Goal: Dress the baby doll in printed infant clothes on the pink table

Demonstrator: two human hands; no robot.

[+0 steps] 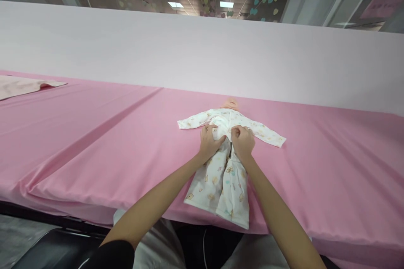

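"Left hand [211,145] and right hand [243,141] are both on the front of that white garment [206,180], near the centre of the frame."

"What are the fingers doing?"

"On the right one they're curled in, thumb against forefinger, pinching the cloth. On the left one, thumb and forefinger stand a little apart over the front; I can't tell whether it has a grip."

"How does the garment lie?"

"Spread on the pink-covered table [303,185], sleeves [267,133] stretched out to either side, the hem coming down to the table's near edge at the lower middle. It has a small scattered print, and a narrow dark gap shows between the lower panels, just below the hands."

"And that peach-coloured thing [231,104] at the collar?"

"It's right at the neck end, above the sleeves. What it is, I can't make out."

"I see some pale pink cloth [22,86] too, at the left edge of the frame, well apart from the garment."

"Yes, on the same table. Behind runs a white partition [189,50], with heart shapes [270,0] above it at the top. Lower left, there's a black seat [57,250]."
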